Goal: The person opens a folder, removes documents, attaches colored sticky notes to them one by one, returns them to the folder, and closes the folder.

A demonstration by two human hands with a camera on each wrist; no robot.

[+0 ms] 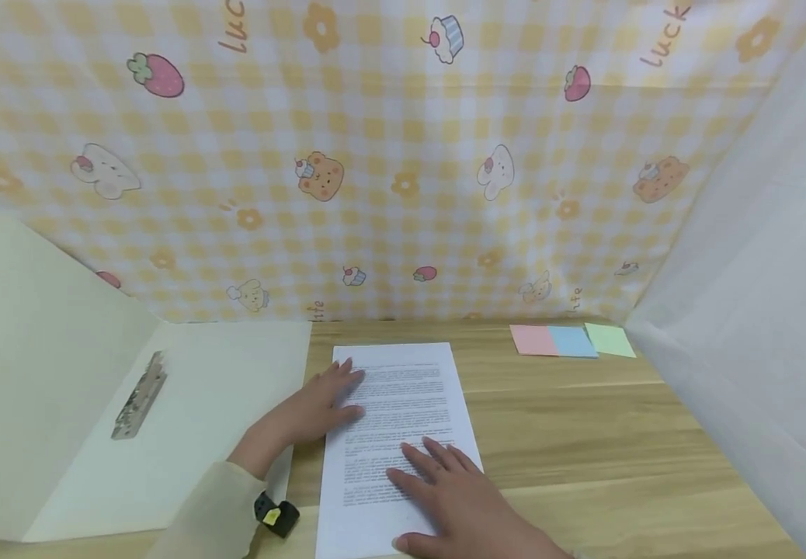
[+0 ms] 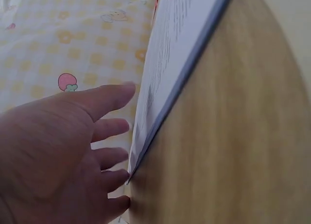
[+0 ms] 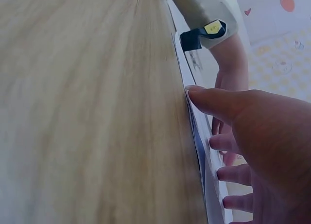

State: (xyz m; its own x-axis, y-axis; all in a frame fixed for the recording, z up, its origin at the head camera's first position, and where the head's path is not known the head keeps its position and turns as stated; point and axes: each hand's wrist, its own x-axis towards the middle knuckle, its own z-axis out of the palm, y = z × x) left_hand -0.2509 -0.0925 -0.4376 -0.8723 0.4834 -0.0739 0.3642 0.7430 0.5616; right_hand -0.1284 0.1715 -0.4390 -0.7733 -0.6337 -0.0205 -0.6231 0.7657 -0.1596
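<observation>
A stack of printed paper sheets (image 1: pixel 389 435) lies flat on the wooden table, its lines of text running across the page. My left hand (image 1: pixel 322 404) rests on the upper left part of the top sheet, fingers spread. Lower down, my right hand (image 1: pixel 455 501) lies over the lower right of the page with its fingers extended and parted. The left wrist view shows the left hand (image 2: pixel 63 151) with its fingertips at the paper's edge. In the right wrist view, the right hand's thumb (image 3: pixel 209 98) touches the sheets' edge (image 3: pixel 194 136), where the layers separate slightly.
To the left stands an opened white folder (image 1: pixel 235 365) with a metal clip (image 1: pixel 139 396) inside. Pink (image 1: pixel 533 340), blue (image 1: pixel 572 341) and green sticky notes (image 1: pixel 609 340) lie at the table's back right. A patterned curtain (image 1: pixel 389 155) hangs behind.
</observation>
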